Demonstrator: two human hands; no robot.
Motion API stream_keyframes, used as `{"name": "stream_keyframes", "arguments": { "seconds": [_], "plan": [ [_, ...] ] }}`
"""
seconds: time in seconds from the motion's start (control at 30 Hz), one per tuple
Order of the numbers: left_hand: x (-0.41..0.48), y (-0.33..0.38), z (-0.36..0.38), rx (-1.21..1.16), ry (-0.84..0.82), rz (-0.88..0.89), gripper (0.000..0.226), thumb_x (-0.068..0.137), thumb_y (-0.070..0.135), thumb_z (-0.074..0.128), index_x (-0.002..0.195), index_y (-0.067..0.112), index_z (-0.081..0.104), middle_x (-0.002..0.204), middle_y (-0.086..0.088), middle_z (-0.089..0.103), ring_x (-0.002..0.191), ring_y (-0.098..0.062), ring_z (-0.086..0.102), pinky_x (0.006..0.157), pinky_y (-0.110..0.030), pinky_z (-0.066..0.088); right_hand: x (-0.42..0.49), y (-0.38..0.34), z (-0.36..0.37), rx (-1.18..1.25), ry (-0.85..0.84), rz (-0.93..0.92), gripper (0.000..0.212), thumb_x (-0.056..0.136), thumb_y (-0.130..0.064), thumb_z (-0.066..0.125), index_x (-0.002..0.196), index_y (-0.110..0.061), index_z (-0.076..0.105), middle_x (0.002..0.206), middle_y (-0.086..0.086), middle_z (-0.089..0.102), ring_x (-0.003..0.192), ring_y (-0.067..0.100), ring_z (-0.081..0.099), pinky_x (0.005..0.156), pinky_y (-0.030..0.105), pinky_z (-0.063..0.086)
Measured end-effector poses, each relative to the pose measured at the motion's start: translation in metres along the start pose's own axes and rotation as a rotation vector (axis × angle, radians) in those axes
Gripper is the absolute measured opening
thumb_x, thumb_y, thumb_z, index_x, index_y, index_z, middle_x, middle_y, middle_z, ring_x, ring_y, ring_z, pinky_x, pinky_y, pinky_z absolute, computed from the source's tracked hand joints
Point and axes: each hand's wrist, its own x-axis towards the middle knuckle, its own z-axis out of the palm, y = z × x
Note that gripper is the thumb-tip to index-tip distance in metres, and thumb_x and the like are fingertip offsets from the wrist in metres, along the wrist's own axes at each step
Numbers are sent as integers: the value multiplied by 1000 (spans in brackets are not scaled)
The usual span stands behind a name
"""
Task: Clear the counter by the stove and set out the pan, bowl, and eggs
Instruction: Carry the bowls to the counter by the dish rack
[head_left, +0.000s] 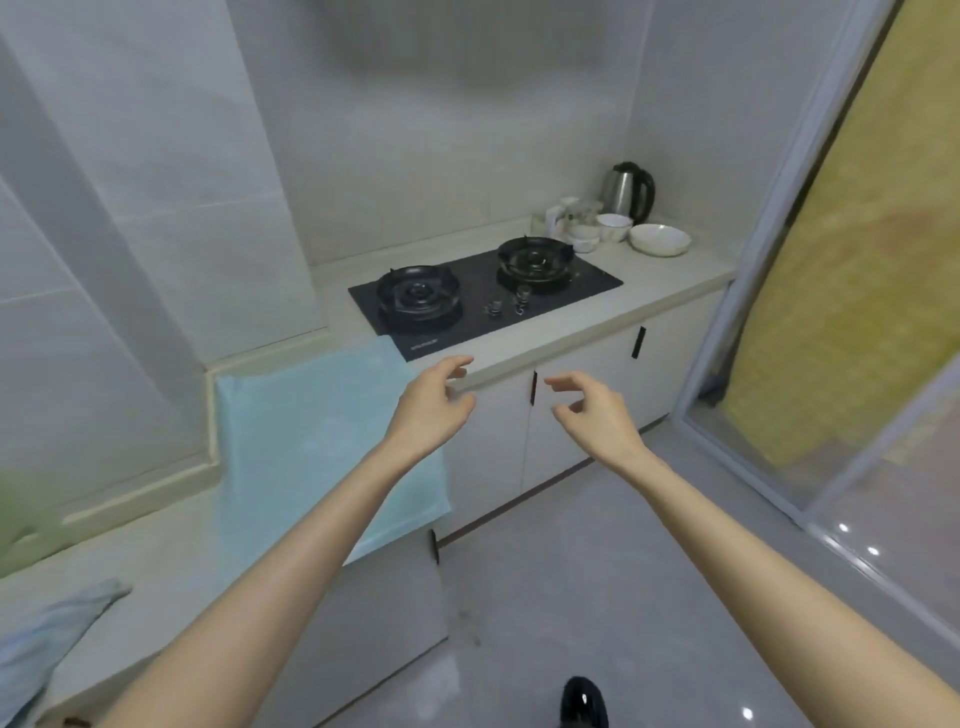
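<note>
The scene is lit softly and evenly; shadows are barely cast. Glare spots are seen on the glossy floor (852, 543) right of the stove (485, 296). Above the stove a smeared grey patch, perhaps motion blur, is shown. Straight lines are bowed far from the stove.

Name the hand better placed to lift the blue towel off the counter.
Left. The left hand hangs empty by the towel; the right hand is farther right, before the cabinet.

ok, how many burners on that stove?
2. Left burner near the blue cloth; right burner near the white bowls. Both bare, none hidden.
</note>
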Motion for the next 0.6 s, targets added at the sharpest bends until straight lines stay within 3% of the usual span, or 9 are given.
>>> {"name": "stream_keyframes", "arguments": {
  "seconds": [0.17, 0.27, 0.6],
  "plan": [
    [96, 16, 53, -16, -31, 18, 48, 90, 17, 56, 137, 24, 46, 131, 3, 55, 107, -15, 55, 91, -27, 43, 84, 51, -35, -15, 43, 13, 37, 91, -11, 53, 127, -20, 55, 129, -3, 57, 74, 8, 59, 70, 17, 43],
    [159, 31, 85, -16, -49, 37, 47, 89, 18, 57, 135, 25, 47, 130, 2, 56, 107, -16, 57, 89, -25, 42, 140, 80, -65, -6, 56, 8, 37, 91, -11, 54, 126, -22, 56, 128, -5, 58, 78, 8, 62, 78, 23, 46],
    [348, 84, 167, -80, -50, 12, 48, 90, 18, 56, 136, 25, 47, 127, 6, 56, 105, -12, 55, 96, -31, 45, 316, 156, -163, 7, 99, 16, 33, 89, -10, 55, 120, -23, 58, 124, -5, 59, 71, 9, 60, 82, 33, 52]
  ]
}}
